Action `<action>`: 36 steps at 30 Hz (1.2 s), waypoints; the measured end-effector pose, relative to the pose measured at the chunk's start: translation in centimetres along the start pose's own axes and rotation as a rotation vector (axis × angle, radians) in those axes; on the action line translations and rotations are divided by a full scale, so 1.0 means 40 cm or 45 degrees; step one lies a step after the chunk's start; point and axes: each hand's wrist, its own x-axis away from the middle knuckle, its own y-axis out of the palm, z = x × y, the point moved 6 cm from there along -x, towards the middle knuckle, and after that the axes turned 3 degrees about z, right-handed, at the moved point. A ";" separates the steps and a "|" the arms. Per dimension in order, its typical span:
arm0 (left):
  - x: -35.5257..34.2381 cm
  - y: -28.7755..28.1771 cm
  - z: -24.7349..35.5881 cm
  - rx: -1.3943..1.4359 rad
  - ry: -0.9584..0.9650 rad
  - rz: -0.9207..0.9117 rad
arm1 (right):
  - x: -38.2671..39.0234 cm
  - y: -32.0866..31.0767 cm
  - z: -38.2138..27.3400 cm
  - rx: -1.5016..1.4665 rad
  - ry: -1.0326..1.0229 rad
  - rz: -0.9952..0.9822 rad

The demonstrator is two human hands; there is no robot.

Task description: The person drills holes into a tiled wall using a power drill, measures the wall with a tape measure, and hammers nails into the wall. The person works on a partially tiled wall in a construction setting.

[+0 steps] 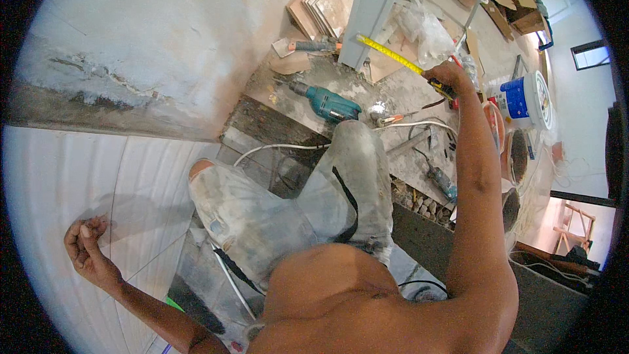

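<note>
My right hand (447, 77) grips a tape measure (390, 52), its yellow blade stretched up-left to a pale upright post or door frame (370, 6). My left hand (88, 246) is raised at the left by the white wavy wall tiles (144, 203), fingers curled; what they hold, if anything, I cannot make out. A teal drill (331, 101) lies on the dusty floor beyond my knees, and an orange-and-grey handled tool (312, 46) lies near the post's foot.
Stacked square tiles (324, 6) lean by the wall. At right are a white bucket (524, 100), an angle grinder (440, 180) and cardboard boxes (524, 6). Cables (282, 146), plastic bags (422, 26) and rubble (419, 200) lie on the floor.
</note>
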 end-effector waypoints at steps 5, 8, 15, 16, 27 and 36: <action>0.000 0.002 0.004 -0.008 -0.009 -0.033 | -0.004 0.004 0.010 0.003 -0.076 0.039; 0.001 -0.003 0.005 -0.062 -0.005 -0.018 | -0.012 0.011 0.036 -0.130 0.094 -0.002; 0.003 -0.010 -0.005 -0.012 0.004 0.042 | -0.048 0.019 0.059 -0.090 0.141 -0.022; 0.002 -0.011 -0.006 -0.020 0.002 0.041 | -0.050 0.023 0.064 -0.109 0.166 -0.035; 0.001 -0.020 -0.013 -0.055 -0.001 0.046 | -0.046 0.037 0.066 -0.287 0.136 -0.091; 0.005 -0.020 -0.004 -0.104 0.023 0.065 | -0.069 0.066 0.097 -0.489 0.236 -0.067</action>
